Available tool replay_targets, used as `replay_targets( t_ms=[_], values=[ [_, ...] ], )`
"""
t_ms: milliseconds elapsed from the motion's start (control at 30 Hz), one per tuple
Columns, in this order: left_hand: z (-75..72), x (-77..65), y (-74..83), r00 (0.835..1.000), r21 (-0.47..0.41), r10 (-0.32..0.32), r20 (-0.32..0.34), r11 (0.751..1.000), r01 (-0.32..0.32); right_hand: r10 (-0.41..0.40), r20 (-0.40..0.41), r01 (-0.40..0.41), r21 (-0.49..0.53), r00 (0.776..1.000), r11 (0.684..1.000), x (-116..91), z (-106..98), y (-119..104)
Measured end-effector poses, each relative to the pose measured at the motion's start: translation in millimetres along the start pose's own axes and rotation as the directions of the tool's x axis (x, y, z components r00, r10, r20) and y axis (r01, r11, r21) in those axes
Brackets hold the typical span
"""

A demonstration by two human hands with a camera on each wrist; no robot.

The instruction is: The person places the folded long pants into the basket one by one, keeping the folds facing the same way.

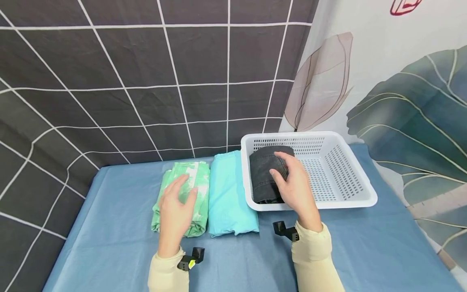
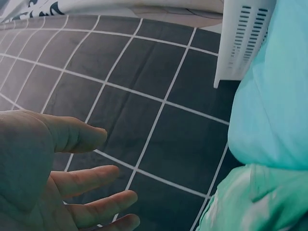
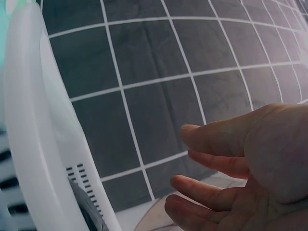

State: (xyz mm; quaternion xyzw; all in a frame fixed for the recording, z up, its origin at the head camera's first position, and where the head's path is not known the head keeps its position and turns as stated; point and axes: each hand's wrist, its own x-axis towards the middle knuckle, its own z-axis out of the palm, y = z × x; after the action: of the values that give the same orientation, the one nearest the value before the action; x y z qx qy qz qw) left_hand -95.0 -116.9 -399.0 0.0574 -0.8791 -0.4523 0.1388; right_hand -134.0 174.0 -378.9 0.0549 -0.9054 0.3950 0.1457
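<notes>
Folded black denim (image 1: 264, 174) lies at the left end inside a white plastic basket (image 1: 341, 205). Above it hovers my right hand (image 1: 293, 184), fingers relaxed and holding nothing; the right wrist view shows that hand (image 3: 231, 168) apart from the basket rim. Left of the basket lies a folded light-blue cloth (image 1: 230, 194), and beside that a folded green-and-white cloth (image 1: 198, 202). My left hand (image 1: 175, 211) is over the green cloth, thumb and fingers spread apart. In the left wrist view this hand (image 2: 72, 173) grips nothing.
A blue cloth (image 1: 109, 227) covers the table. Behind it hangs a dark curtain (image 1: 200, 56) with a white grid, and at the right a white one (image 1: 365, 24) printed with leaves. The basket's perforated right part (image 1: 321, 174) shows its bare floor.
</notes>
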Motion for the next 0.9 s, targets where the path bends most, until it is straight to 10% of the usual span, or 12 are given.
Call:
replay_targets(
  t_ms=[900],
  values=[
    [-27.6, -2.9, -29.3, 0.987, 0.056, -0.162, -0.021, 0.985, 0.162, -0.149, 0.069, 0.145, 0.059, 0.986, 0.988, -3.1, 31.2, -34.7]
  ],
)
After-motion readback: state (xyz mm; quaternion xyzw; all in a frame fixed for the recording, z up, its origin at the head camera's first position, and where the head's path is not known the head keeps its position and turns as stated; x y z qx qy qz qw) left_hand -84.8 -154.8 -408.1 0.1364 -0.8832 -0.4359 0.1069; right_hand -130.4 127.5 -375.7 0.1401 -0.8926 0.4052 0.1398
